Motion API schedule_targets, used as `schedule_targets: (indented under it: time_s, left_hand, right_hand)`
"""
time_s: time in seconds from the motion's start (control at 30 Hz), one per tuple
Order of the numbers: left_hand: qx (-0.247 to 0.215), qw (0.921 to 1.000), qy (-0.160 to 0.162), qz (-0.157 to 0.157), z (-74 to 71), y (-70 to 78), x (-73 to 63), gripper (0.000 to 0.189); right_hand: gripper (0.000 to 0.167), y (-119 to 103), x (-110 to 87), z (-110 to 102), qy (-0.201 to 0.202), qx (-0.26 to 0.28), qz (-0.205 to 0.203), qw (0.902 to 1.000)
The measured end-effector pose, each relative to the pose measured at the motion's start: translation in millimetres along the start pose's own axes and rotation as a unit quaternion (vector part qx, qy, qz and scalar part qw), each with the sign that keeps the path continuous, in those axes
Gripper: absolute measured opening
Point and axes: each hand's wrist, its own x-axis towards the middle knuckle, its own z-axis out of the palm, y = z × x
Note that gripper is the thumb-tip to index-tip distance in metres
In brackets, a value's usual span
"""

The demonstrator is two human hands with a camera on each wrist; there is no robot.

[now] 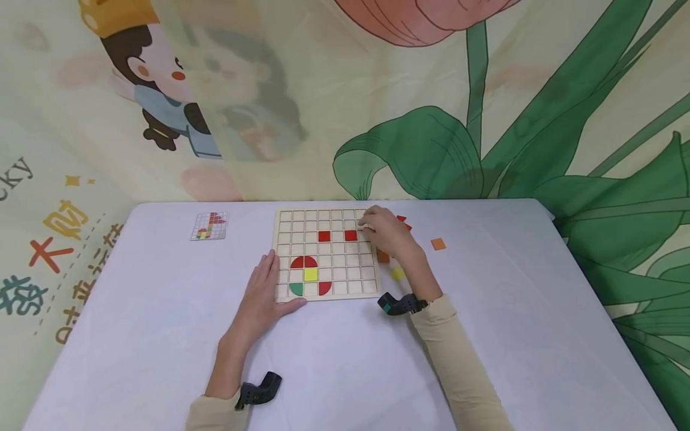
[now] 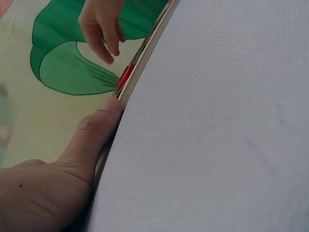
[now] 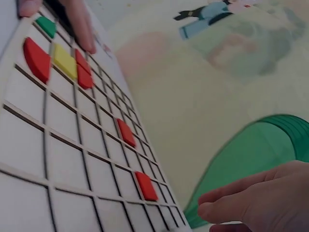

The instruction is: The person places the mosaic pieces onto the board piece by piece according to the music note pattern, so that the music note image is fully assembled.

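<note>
We are working over a gridded board, which we are taking as the clock's centre, twelve pointing away from us. At eight o'clock our left hand is lying along its edge, fingers straight and pressed together, thumb spread away and touching the near side. At two o'clock our right hand is hovering about the corner, fingers loosely bent and slightly apart, no piece showing between them; we cannot tell whether their tips are touching the board.

Red squares are sitting at twelve and nearer two; a yellow square is lying towards seven, among curved red pieces and a green piece.

We are judging the right side riskiest: an orange piece at three and a yellow piece towards four are lying just beside our forearm, so a low sweep could scatter them. Dipping fingertips could lift the nearer red square from its cell. Uneven pressure from the left thumb could slide or tip the board, unseating everything.
</note>
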Motion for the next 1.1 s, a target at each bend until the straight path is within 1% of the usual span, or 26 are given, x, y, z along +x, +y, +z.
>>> schedule_targets:
  time_s: [0.1,0.27,0.43,0.53,0.63,0.7,0.8,0.93,1.1]
  left_hand:
    - [0.0,1.0,0.002,0.001,0.3,0.9,-0.4,0.113]
    - [0.009,0.9999,0.002,0.004,-0.7,1.3,-1.3,0.112]
    - [0.01,0.9999,0.003,0.006,-1.1,1.0,-1.1,0.111]
    - [0.009,0.9999,0.003,0.005,-0.2,0.6,-0.8,0.111]
    - [0.006,1.0,0.002,0.004,1.1,0.1,-0.8,0.112]
    - [0.004,1.0,0.002,0.003,1.7,-0.3,-1.0,0.112]
    - [0.003,1.0,0.002,0.003,1.6,0.1,-1.5,0.112]
    - [0.006,1.0,0.003,0.005,0.9,1.0,-1.8,0.112]
    - [0.009,0.9999,0.002,0.008,0.0,1.5,-1.5,0.112]
  right_hand:
    - [0.026,20.5,-4.4,-17.4,0.016,0.03,0.045,0.9984]
    - [0.029,47.7,-12.5,-34.9,0.028,0.039,0.109,0.9929]
    - [0.026,57.1,-15.0,-37.3,0.028,0.037,0.155,0.9868]
    - [0.022,58.1,-13.9,-32.7,0.015,0.023,0.175,0.9841]
    - [0.021,57.8,-13.3,-27.8,-0.007,-0.004,0.186,0.9826]
    - [0.022,56.5,-13.2,-25.6,-0.02,-0.022,0.186,0.9821]
    - [0.024,54.0,-12.9,-24.8,-0.024,-0.035,0.184,0.982]
    - [0.027,54.2,-11.4,-24.4,-0.022,-0.031,0.18,0.9828]
    - [0.027,60.4,-9.0,-23.3,-0.026,-0.015,0.179,0.9834]
